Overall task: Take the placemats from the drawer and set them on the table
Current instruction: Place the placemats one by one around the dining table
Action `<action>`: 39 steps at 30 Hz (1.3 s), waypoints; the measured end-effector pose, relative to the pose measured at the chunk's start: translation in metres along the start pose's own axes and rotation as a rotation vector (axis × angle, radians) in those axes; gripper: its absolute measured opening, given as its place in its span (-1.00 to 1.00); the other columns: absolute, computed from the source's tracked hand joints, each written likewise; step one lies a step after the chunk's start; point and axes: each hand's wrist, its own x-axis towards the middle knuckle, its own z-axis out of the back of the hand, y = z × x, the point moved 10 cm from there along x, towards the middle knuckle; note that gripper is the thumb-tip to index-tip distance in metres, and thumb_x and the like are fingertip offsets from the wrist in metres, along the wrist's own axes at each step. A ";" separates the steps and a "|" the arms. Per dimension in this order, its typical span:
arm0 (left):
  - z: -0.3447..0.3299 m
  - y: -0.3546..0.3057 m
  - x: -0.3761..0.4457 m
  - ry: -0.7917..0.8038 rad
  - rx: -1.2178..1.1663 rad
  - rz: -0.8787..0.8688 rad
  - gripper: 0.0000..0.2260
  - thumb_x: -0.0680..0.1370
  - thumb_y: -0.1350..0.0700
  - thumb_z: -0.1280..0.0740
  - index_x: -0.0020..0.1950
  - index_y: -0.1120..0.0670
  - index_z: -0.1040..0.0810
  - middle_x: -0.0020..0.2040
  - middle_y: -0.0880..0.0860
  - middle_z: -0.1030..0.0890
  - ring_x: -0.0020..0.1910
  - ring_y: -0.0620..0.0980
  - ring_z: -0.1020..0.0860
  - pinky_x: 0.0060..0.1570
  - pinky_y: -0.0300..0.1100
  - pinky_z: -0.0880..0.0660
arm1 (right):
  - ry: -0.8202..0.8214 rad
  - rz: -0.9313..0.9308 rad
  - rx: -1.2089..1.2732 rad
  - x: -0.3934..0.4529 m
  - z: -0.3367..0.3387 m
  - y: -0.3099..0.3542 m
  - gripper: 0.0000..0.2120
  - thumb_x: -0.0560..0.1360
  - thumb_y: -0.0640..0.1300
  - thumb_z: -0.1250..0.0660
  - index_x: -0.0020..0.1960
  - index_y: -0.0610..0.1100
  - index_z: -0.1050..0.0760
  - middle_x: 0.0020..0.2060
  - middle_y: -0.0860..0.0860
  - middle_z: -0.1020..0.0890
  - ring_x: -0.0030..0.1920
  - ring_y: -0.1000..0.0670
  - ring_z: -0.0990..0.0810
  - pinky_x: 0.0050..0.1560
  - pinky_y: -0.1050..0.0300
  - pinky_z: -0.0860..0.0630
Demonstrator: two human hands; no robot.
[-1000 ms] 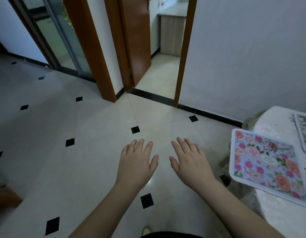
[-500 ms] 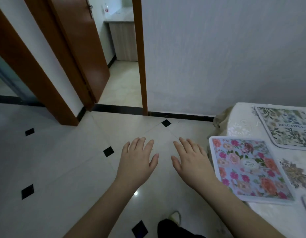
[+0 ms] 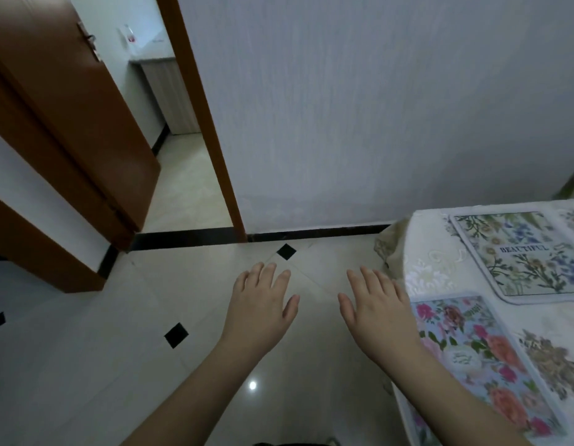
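Note:
Two placemats lie flat on the table (image 3: 427, 268) at the right, which is covered in a white embossed cloth. The near one is a pink-and-orange rose placemat (image 3: 482, 358) at the table's left edge. Behind it lies a green-and-blue floral placemat (image 3: 523, 255) printed with "BEAUTIFUL". My left hand (image 3: 259, 307) and my right hand (image 3: 379, 313) hover palm down over the floor, fingers straight and empty. The right hand is just left of the rose placemat, and my right forearm crosses its near corner. No drawer is in view.
A pale tiled floor (image 3: 102, 349) with small black diamonds lies ahead. A grey wall (image 3: 359, 107) stands behind the table. At the left an open brown door (image 3: 70, 107) leads to a room with a wooden cabinet (image 3: 169, 94).
The view has swung right, bringing the table and both placemats further into sight. Both hands stay flat, empty and side by side.

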 end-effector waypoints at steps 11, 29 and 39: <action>-0.017 -0.054 0.130 -0.054 -0.010 -0.346 -0.53 0.55 -0.15 -0.11 0.32 0.03 -0.57 0.34 0.11 -0.55 0.38 0.18 -0.46 0.34 0.16 -0.41 | -0.020 -0.358 -0.037 0.041 -0.010 -0.067 -0.38 0.60 0.18 0.10 0.26 -0.19 -0.55 0.17 -0.22 -0.61 0.15 -0.26 -0.60 0.11 -0.19 -0.54; -0.030 -0.191 0.174 -0.111 -0.127 -1.045 -0.50 0.59 -0.16 -0.09 0.37 0.08 -0.55 0.33 0.17 -0.57 0.36 0.22 -0.49 0.34 0.23 -0.36 | -0.007 -0.968 -0.070 -0.016 -0.011 -0.118 -0.41 0.58 0.21 0.04 0.48 -0.06 -0.33 0.43 -0.10 -0.42 0.41 -0.14 -0.41 0.36 -0.13 -0.35; -0.090 -0.296 0.110 -0.050 -0.016 -1.368 -0.53 0.56 -0.11 -0.12 0.33 0.08 -0.57 0.24 0.16 -0.61 0.26 0.19 -0.55 0.20 0.15 -0.51 | 0.006 -1.190 0.027 -0.113 -0.030 -0.176 -0.38 0.50 0.21 -0.01 0.34 -0.13 -0.51 0.25 -0.18 -0.58 0.21 -0.22 -0.58 0.14 -0.16 -0.55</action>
